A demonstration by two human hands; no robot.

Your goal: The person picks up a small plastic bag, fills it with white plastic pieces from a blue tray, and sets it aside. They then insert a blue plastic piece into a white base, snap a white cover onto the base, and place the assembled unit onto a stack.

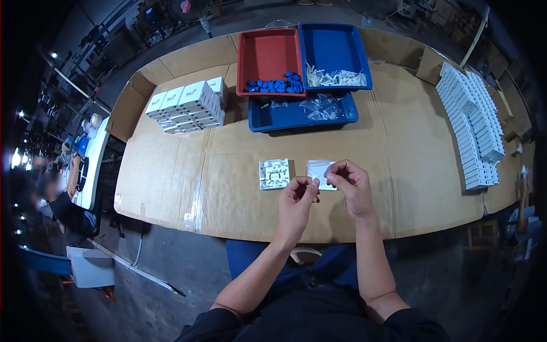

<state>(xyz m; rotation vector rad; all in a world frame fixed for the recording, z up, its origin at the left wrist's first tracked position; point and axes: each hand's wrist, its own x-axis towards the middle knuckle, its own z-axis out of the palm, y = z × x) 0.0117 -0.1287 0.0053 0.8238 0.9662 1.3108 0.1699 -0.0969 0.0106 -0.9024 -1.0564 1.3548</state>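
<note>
My left hand (pixel 298 196) and my right hand (pixel 348 180) are raised together above the cardboard-covered table (pixel 228 188), fingertips pinched. Between them is a small clear plastic bag (pixel 317 169), held at its edges by both hands. Just left of the bag a white square plastic part (pixel 274 173) lies flat on the table, close to my left hand but not touched.
A red tray (pixel 268 51) with blue small parts, a blue tray (pixel 333 45) with white parts and a lower blue tray (pixel 285 117) with clear bags stand at the back. White boxes (pixel 188 105) are stacked back left. Rows of white parts (pixel 473 125) lie at right. Another person (pixel 60 199) sits far left.
</note>
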